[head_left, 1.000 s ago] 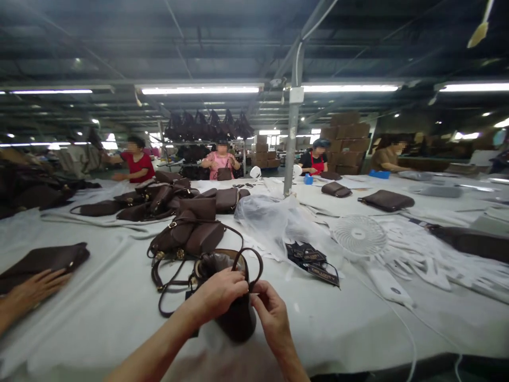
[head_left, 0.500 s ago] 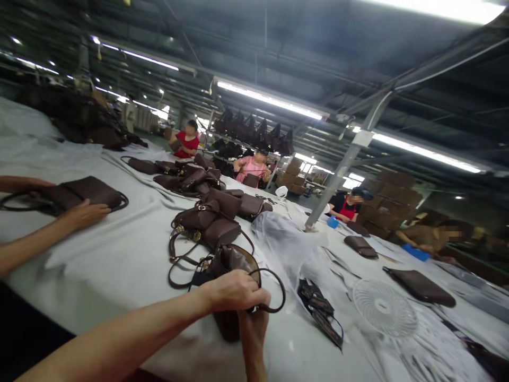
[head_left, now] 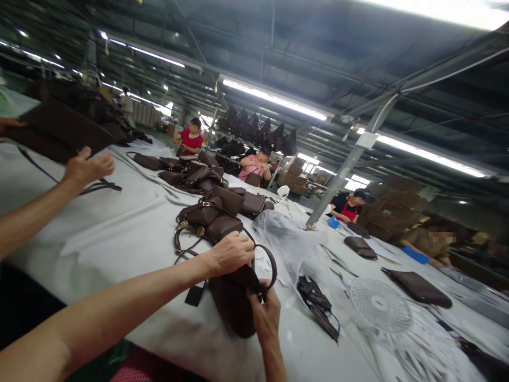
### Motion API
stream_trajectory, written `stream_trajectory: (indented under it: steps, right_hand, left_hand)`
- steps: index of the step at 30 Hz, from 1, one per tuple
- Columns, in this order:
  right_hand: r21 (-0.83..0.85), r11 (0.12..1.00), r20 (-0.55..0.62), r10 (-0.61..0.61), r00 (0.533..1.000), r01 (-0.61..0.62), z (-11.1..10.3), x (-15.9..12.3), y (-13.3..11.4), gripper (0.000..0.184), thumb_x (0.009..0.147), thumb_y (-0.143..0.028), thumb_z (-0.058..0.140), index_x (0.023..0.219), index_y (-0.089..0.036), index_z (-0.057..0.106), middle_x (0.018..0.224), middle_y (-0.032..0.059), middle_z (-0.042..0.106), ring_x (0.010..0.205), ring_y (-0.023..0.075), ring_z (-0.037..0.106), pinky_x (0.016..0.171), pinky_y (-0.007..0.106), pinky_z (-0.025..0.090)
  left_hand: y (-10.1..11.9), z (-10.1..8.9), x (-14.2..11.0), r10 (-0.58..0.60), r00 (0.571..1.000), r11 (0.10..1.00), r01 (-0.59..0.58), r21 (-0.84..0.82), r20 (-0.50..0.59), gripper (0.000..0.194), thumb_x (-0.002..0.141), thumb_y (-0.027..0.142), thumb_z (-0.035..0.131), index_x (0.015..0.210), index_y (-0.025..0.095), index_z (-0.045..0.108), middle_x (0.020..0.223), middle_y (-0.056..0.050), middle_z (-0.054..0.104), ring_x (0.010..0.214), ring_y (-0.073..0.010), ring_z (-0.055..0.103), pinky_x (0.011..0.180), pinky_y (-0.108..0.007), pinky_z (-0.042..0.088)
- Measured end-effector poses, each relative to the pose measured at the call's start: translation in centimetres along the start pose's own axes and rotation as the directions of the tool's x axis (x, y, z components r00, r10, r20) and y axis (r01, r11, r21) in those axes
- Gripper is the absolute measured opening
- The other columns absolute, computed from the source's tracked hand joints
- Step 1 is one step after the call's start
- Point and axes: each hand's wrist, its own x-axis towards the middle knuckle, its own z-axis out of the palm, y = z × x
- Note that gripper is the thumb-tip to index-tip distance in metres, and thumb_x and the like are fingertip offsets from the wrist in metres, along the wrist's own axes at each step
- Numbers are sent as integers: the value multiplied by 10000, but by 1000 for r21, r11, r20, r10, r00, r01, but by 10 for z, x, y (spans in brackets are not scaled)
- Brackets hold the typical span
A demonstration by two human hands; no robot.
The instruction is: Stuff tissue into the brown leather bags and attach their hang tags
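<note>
A dark brown handbag point(head_left: 233, 305) stands on the white-covered table in front of me, partly hidden by my hands. My left hand point(head_left: 230, 253) is closed at the bag's top edge, fingers curled in a pinch. Lower and to the right, my right hand point(head_left: 265, 307) grips the bag's side near the base of the handle point(head_left: 272, 260), which loops up between my hands. A small black tag point(head_left: 194, 295) lies beside the bag. Just behind it are more brown bags point(head_left: 212, 209) with straps and gold-coloured fittings.
At the left, a co-worker's hands point(head_left: 85, 170) hold up another brown bag point(head_left: 63, 130). To the right are clear plastic point(head_left: 278, 239), black pieces in a bag point(head_left: 316, 300) and a white fan point(head_left: 379, 307). A metal post point(head_left: 336, 178) rises from the table; other people sit beyond.
My left hand has moved up along the bag's top, and my right hand has come up to its side. The bag's lined opening no longer shows. The co-worker's bag has been lifted and turned.
</note>
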Motion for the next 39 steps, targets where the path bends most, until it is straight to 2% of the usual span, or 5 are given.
stream_trajectory:
  steps: [12, 23, 29, 35, 39]
  right_hand:
    - [-106, 994, -18, -31, 999, 29, -51, -25, 13, 233, 831, -432, 593, 822, -201, 618, 686, -17, 554, 654, 167, 496, 612, 265, 401]
    - [-12, 994, 70, 110, 991, -110, -110, -29, 35, 288, 791, -467, 645, 880, -193, 658, 754, 6, 640, 696, 184, 568, 624, 268, 460]
    - [-60, 986, 28, 155, 988, -153, -124, -27, 52, 331, 764, -442, 678, 962, -177, 685, 858, 45, 709, 758, 217, 623, 672, 309, 511]
    - [-48, 989, 74, 143, 987, -140, -133, -5, 60, 395, 756, -436, 691, 1049, -171, 688, 949, 84, 731, 856, 252, 657, 763, 362, 534]
    - [-56, 994, 136, 103, 985, -96, -130, 11, 64, 414, 761, -446, 687, 1073, -173, 677, 996, 102, 724, 911, 269, 661, 801, 397, 541]
  left_hand:
    - [26, 2, 18, -124, 968, 977, 157, -141, 219, 253, 797, 398, 706, 716, 160, 682, 747, -51, 657, 792, -211, 569, 593, -307, 332]
    - [44, 3, 16, -117, 966, 920, 192, -340, 230, 261, 818, 389, 683, 674, 171, 660, 706, -36, 628, 740, -188, 564, 650, -285, 403]
    - [37, 10, -9, -227, 970, 578, 210, -788, 93, 149, 793, 218, 692, 926, 183, 636, 1081, -61, 608, 1070, -198, 534, 947, -320, 420]
    - [30, 36, -53, -181, 887, 24, 435, -900, 424, 540, 745, 132, 646, 1260, 213, 505, 1243, -79, 615, 1107, -214, 594, 947, -379, 466]
    - [52, 50, -48, -348, 882, 28, 347, -937, 316, 681, 678, 149, 733, 1312, 219, 495, 1308, -73, 590, 1201, -242, 537, 1065, -430, 381]
